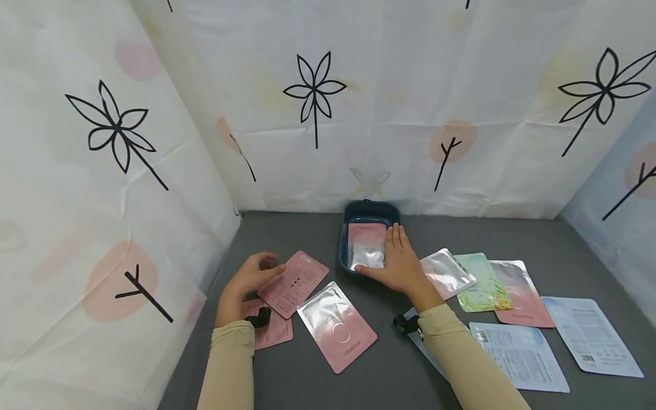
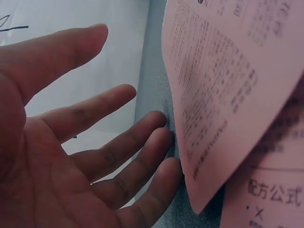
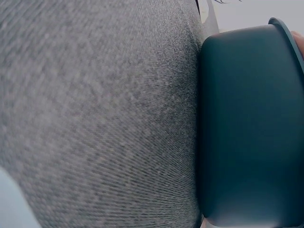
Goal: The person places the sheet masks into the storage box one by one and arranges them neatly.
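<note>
My left hand (image 1: 256, 274) is beside a pink sachet (image 1: 293, 285) that overlaps another pink sachet (image 1: 271, 333). In the left wrist view its fingers (image 2: 114, 109) spread loosely next to the printed sachet (image 2: 223, 85), with nothing in the palm. My right hand (image 1: 400, 262) lies over the right side of a dark blue bin (image 1: 341, 242), fingers extended along the rim and thumb across a pink-and-silver sachet (image 1: 367, 245) inside. The right wrist view shows mostly the bin's outer wall (image 3: 251, 128); just a bit of finger shows at its rim.
A pink-and-silver sachet (image 1: 338, 327) lies between the arms. To the right are a silver sachet (image 1: 447, 273), a green one (image 1: 482, 282), another pink one (image 1: 524, 293) and pale blue ones (image 1: 591, 336). A patterned cloth (image 1: 389, 159) stands behind the grey table (image 1: 302, 228).
</note>
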Tool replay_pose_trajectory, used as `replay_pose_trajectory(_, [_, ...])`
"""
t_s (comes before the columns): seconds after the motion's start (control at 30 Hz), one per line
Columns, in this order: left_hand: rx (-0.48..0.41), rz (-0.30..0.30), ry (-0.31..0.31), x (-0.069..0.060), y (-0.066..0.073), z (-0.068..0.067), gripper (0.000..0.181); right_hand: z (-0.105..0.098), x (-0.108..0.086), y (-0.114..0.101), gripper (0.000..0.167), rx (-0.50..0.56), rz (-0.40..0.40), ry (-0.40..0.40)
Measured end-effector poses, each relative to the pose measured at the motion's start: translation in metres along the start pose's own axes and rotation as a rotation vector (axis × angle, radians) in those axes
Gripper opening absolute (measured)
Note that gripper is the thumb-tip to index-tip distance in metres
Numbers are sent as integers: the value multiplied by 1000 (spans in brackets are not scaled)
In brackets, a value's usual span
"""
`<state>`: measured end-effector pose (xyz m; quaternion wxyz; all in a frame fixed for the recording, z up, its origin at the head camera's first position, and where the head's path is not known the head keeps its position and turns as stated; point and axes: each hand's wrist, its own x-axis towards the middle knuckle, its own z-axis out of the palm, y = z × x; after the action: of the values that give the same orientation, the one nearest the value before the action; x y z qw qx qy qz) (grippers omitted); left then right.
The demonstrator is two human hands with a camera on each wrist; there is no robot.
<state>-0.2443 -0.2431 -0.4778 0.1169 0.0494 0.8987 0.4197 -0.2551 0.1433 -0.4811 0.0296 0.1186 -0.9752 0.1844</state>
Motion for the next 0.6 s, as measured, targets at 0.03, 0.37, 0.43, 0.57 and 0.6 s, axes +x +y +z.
replay_pose_trajectory(0.03, [0,4,-6,0,0,1,57,0,0,0,134,2,0,2])
replay_pose_trajectory(0.37, [-4,61,-19,6,7,14,58,1,-2,0,134,2,-4,13])
replay_pose_trajectory(0.43, [7,64,-3,7,7,16,59,1,-2,0,134,2,-4,13])
replay_pose_trajectory(0.57, [26,47,31,7,8,20,65,1,-1,0,134,1,-9,19])
replay_pose_trajectory(0.6, [34,41,39,7,8,21,67,1,-1,0,134,2,-9,18])
